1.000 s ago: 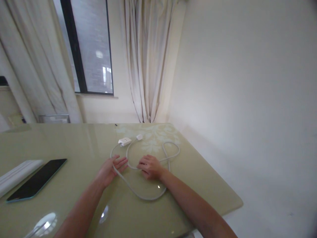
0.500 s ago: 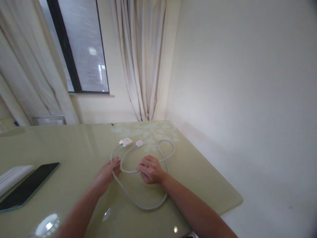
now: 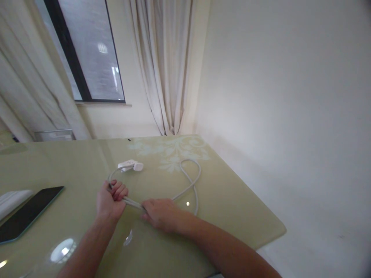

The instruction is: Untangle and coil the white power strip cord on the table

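A white extension cord [image 3: 189, 184] lies looped on the glossy table, with two of its strands drawn together between my hands. My left hand [image 3: 111, 199] is closed around the strands close to the socket end. Just right of it, my right hand [image 3: 160, 213] grips the same cord, its fingertips partly hidden. Beyond my left hand, the white socket block [image 3: 126, 165] and the white plug [image 3: 138, 166] sit side by side, touching or nearly so. Right of my right hand, the cord crosses itself in a loop and runs back under my forearm.
A black flat panel [image 3: 29, 212] and a white long object [image 3: 13, 200] lie at the left. The pale green table [image 3: 232, 208] ends at a rounded right corner beside the white wall [image 3: 275, 96]. A small dark item [image 3: 129, 139] rests near the back edge.
My left hand has gone from open beside the cord to closed around it. My right hand has shifted left and nearer. The plug and socket block have moved left and come together.
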A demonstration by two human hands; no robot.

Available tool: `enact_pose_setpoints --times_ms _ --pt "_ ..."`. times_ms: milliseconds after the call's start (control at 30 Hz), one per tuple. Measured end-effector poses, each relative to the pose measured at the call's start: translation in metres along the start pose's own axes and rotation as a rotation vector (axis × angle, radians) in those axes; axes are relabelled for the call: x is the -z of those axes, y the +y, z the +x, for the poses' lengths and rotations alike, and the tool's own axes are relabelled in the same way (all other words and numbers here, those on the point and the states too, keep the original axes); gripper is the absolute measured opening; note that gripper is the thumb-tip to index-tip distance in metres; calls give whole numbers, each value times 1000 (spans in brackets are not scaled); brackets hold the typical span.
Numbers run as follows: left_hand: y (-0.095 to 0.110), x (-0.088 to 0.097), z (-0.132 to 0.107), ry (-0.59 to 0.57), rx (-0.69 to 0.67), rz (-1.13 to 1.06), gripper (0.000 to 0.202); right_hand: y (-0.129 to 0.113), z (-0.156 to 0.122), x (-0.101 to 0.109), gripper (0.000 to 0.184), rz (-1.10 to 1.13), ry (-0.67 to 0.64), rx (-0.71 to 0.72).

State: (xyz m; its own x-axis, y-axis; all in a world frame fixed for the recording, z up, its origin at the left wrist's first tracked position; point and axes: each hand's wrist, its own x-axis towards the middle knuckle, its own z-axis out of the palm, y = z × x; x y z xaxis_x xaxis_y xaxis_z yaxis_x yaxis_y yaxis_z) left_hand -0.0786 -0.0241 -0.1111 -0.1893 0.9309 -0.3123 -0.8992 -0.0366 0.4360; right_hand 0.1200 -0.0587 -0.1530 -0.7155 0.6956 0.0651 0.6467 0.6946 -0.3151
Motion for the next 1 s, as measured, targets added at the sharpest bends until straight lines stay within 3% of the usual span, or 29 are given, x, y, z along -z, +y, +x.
enact_pose_setpoints --times_ms 133,233,300,400,467,533,667,833,933,1000 --pt "26 5 7 -16 30 -44 43 29 2 9 19 -32 -1 43" --pt "38 9 18 48 31 8 43 65 2 24 20 -148 75 13" --pt "35 9 20 70 -31 87 39 86 3 31 20 -207 123 -54" --pt "19 1 12 31 -233 209 30 99 4 33 17 -157 212 -137" --pt "5 -6 -1 -47 -386 295 27 93 4 29 24 5 280 -117" --pt "-9 -13 -16 -159 -487 369 25 76 6 24 44 261 335 -56" --pt "-37 -9 -39 -353 -489 486 30 30 15 16 62 838 440 27" --pt "-65 12 -46 -301 -370 819 26 2 20 14 64 1222 427 61" --pt "-70 9 -50 -269 -373 918 6 5 17 14 68 1299 378 -48" --pt "-69 1 -53 -251 -409 934 13 8 15 14 68 1276 373 -103"
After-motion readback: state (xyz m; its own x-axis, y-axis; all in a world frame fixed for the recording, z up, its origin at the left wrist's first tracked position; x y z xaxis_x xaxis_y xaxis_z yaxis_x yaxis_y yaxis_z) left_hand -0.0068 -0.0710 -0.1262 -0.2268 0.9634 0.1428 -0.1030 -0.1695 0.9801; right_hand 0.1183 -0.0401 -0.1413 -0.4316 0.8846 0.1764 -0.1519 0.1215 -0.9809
